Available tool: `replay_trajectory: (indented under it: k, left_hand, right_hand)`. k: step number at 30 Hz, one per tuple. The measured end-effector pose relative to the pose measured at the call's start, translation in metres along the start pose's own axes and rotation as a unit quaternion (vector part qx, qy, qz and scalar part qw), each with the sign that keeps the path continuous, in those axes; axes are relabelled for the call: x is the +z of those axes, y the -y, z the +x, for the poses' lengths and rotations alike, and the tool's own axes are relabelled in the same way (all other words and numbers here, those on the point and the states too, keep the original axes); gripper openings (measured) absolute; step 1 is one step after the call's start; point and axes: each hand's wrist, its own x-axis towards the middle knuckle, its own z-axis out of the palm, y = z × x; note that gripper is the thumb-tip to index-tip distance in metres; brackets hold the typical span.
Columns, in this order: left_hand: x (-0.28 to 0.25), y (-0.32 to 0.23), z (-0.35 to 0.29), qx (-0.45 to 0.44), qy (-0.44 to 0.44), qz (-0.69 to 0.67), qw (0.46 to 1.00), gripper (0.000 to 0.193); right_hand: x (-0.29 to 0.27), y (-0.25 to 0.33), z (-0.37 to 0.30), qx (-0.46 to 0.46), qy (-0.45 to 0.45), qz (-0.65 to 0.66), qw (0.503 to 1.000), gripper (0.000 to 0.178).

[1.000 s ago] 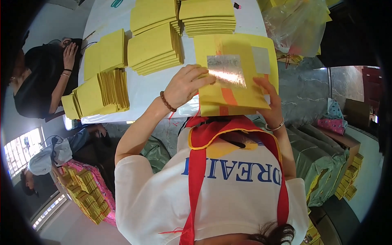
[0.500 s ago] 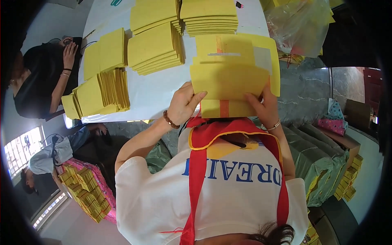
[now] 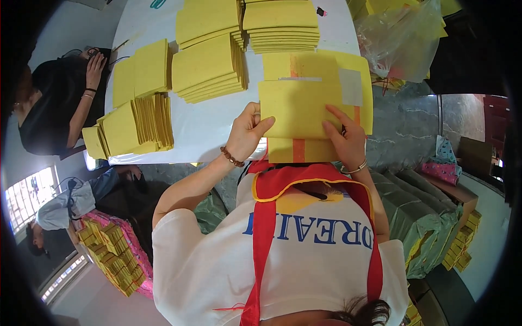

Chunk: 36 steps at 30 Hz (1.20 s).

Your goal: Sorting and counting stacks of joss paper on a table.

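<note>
Folded yellow paper sheet [image 3: 302, 103] lies between both hands, long axis left-to-right. Left hand [image 3: 246, 133] pinches its left edge; right hand [image 3: 348, 142] touches its right end, grip closure unclear.

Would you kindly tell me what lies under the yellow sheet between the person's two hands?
Yellow paper with an orange stripe shows past the near and far edges of the yellow sheet; a pale strip shows at the far edge. The rest underneath is covered.
</note>
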Motion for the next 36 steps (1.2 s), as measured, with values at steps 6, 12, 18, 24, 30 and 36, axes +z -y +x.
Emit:
replay_trajectory:
  k: [6,12,18,24,30,36]
  left_hand:
    - [-0.002,-0.011,0.007,-0.054,0.013,-0.010,0.998,0.018]
    - [-0.003,-0.011,0.008,-0.072,0.008,-0.013,0.997,0.023]
    - [-0.010,0.008,0.008,-0.053,0.005,-0.050,0.997,0.026]
    - [-0.011,0.010,0.006,-0.065,-0.012,-0.035,0.997,0.028]
    - [-0.011,0.003,0.005,-0.077,-0.025,0.017,0.997,0.033]
    - [0.008,-0.031,0.006,0.314,-0.121,0.435,0.835,0.041]
  right_hand:
    - [0.004,0.001,0.004,0.054,0.003,-0.014,0.998,0.036]
    - [0.006,0.000,0.003,0.031,-0.007,-0.004,0.999,0.036]
    - [0.011,-0.004,0.004,-0.016,-0.030,0.000,0.999,0.035]
    - [0.011,-0.004,0.004,-0.021,-0.029,0.001,0.999,0.036]
    - [0.008,0.001,0.006,0.036,-0.007,-0.027,0.999,0.036]
    - [0.012,-0.003,0.004,0.021,-0.028,-0.030,0.999,0.036]
